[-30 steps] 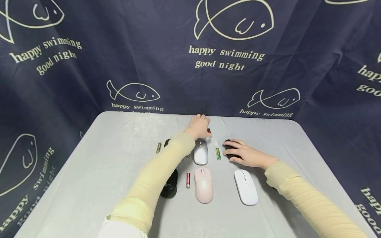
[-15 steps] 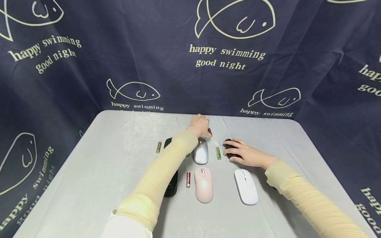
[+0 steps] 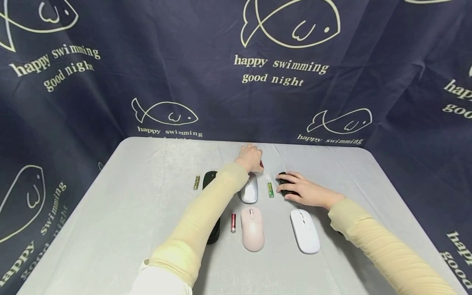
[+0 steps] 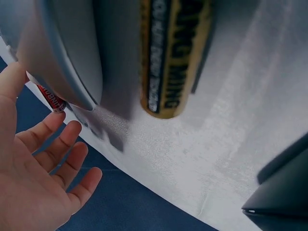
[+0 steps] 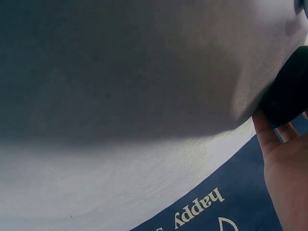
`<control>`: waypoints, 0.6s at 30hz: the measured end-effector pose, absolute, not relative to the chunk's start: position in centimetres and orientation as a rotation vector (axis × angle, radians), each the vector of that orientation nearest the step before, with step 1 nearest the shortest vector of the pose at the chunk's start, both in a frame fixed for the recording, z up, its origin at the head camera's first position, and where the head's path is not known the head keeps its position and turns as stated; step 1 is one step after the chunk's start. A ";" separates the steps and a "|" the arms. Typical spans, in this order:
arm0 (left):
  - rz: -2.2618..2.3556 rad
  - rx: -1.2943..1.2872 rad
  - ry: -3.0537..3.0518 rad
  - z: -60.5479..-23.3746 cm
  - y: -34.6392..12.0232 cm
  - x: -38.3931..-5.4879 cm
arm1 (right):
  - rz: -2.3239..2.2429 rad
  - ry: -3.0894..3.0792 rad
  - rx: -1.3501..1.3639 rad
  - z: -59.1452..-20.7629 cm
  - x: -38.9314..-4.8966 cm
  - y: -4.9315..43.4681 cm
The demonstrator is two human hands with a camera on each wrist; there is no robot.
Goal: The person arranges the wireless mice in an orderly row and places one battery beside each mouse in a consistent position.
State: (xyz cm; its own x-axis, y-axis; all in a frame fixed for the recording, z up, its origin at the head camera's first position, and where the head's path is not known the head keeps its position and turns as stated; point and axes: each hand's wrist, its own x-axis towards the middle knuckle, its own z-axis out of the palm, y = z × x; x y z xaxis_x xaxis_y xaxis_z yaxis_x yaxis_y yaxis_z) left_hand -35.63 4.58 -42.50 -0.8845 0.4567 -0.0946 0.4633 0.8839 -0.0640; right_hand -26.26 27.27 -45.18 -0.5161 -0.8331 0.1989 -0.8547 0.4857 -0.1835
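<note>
Near the far edge, my left hand [image 3: 250, 158] pinches a red battery [image 3: 262, 164] between thumb and index finger; the left wrist view shows the battery [image 4: 52, 100] at the index fingertip, its other fingers loosely bent. Just below that hand lies a silver mouse [image 3: 249, 191], partly covered by the wrist. My right hand [image 3: 305, 191] holds a black mouse [image 3: 283, 181] on the table, fingers draped over it. In the right wrist view, the thumb lies along the side of this mouse [image 5: 286, 91]. Between the hands lies a green battery [image 3: 271, 190].
A pink mouse [image 3: 253, 229], a white mouse [image 3: 305, 232] and a red battery [image 3: 233, 223] lie nearer the front. Left of my left forearm are a gold battery [image 3: 197, 182] and a black mouse [image 3: 209, 178]. Another black object [image 3: 214, 233] is partly hidden under the forearm.
My left hand has shifted slightly right and toward me, and the red battery at its thumb has moved along with it. The right hand stays on the black mouse.
</note>
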 end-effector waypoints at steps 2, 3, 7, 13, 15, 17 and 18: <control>-0.129 0.730 2.977 -42.5 4.6 -35.6 | 0.409 -2.635 1.501 -45.2 -26.2 27.3; -0.130 0.731 2.978 -42.5 4.6 -35.6 | 0.409 -2.636 1.499 -45.2 -26.2 27.3; -0.132 0.739 2.983 -42.6 4.5 -35.6 | 0.409 -2.645 1.494 -45.2 -26.2 27.2; -0.134 0.741 2.991 -42.5 4.4 -35.6 | 0.408 -2.644 1.492 -45.2 -26.2 27.2; -0.130 0.740 2.993 -42.3 4.4 -35.6 | 0.406 -2.641 1.492 -45.2 -26.2 27.2; -0.126 0.744 2.997 -42.1 4.4 -35.5 | 0.407 -2.640 1.493 -45.2 -26.2 27.2; -0.126 0.749 2.998 -42.0 4.4 -35.4 | 0.406 -2.639 1.493 -45.2 -26.2 27.2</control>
